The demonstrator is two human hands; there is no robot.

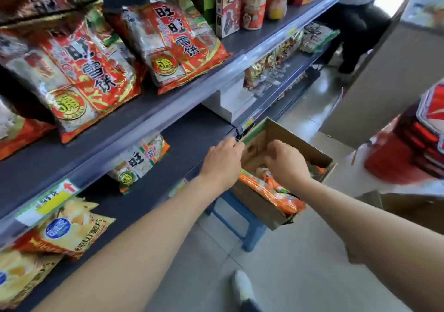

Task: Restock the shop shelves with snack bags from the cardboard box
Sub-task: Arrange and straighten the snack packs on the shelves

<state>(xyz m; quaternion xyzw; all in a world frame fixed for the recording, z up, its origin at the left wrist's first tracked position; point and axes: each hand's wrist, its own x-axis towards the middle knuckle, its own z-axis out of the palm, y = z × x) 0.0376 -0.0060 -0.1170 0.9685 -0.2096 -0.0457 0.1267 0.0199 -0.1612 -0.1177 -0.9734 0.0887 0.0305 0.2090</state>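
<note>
The cardboard box [259, 212] sits centre-right of frame, with orange snack bags [271, 192] lying inside, long axis along its near wall. The right hand [287, 163] hangs directly over them, fingers curled down; the left hand [222, 159] is curled at the box's left rim, farther off. Whether either grips anything cannot be determined.

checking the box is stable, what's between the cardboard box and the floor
A blue stool stands there, under the cardboard box on the floor, shown in the head view.
</note>
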